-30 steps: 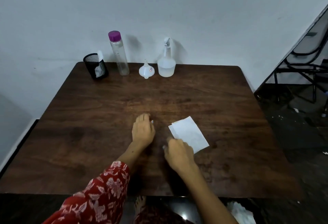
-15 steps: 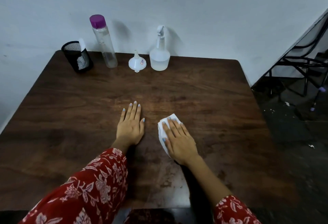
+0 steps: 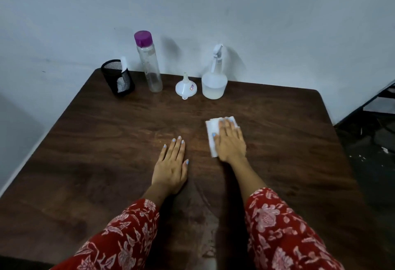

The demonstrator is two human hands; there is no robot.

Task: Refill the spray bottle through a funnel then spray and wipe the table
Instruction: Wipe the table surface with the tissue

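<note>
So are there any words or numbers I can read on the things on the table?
Small sticker with red and blue marks on the white plastic funnel: too small and blurred to read.
Nothing else in view carries writing.

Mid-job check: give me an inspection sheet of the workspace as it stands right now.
Surface: dark wooden table, faint streaks near the front edge.
Job's things: spray bottle upright at the back, liquid in its base; white funnel to its left, spout up; clear bottle with purple cap upright, cap on; white wipe flat on the table.
Clutter: black mesh holder at the back left corner, something white inside.
Grippers: left hand flat on the wood, holding nothing; right hand pressed flat on the wipe.
Cables: nothing seen.
Surroundings: pale wall behind; dark chair frame at right.
</note>
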